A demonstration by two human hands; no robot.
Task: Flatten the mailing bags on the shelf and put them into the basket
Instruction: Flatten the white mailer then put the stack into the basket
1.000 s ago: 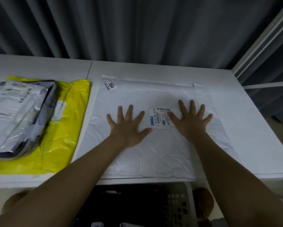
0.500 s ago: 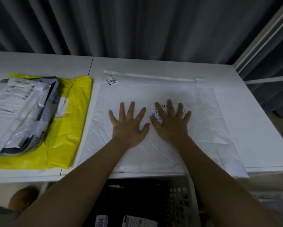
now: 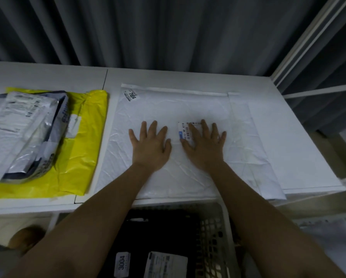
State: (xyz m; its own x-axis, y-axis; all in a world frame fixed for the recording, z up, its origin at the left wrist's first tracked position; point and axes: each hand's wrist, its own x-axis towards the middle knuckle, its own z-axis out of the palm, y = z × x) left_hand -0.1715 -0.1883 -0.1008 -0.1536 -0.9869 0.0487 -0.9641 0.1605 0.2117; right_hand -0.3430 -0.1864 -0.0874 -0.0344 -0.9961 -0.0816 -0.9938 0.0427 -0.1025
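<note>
Both palms are pressing flat, fingers spread: my left hand (image 3: 150, 146) and right hand (image 3: 205, 146) are flattening the white mailing bag (image 3: 188, 109) on the shelf (image 3: 300, 137). Next, I judge, I'm lifting it into the basket (image 3: 224, 237) below.

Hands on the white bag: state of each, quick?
Left hand: open, fingers spread, pressing flat on the white mailing bag.
Right hand: open, pressing the same bag, partly covering its label.
</note>
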